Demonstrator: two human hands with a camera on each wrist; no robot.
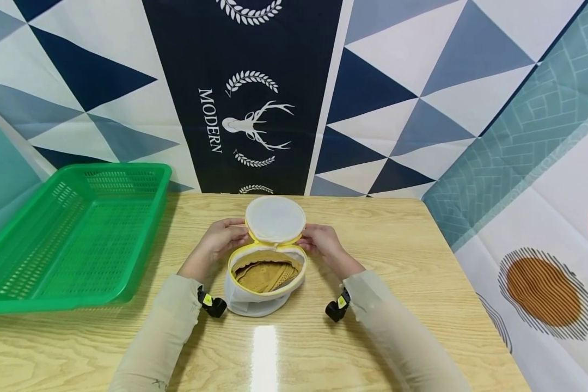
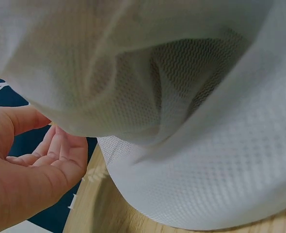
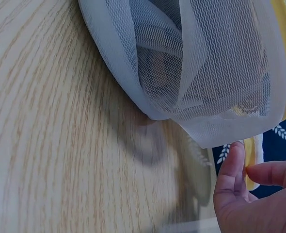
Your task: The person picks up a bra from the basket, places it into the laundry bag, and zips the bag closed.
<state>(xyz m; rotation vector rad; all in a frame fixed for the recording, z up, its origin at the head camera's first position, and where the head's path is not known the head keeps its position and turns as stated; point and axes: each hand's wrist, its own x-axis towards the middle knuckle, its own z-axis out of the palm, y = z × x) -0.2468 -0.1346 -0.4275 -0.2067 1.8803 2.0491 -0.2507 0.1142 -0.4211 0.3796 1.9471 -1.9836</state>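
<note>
The left hand (image 1: 219, 239) and right hand (image 1: 324, 242) each pinch an edge of the raised lid (image 1: 275, 219) of the mesh bag (image 1: 263, 305), standing open-mouthed on the tabletop (image 1: 382, 245); even, light tension should keep it from twisting.

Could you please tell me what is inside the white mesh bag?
Inside the white mesh bag lies a tan-brown, fabric-like item, visible from above. Its underside and anything beneath it are covered.
</note>
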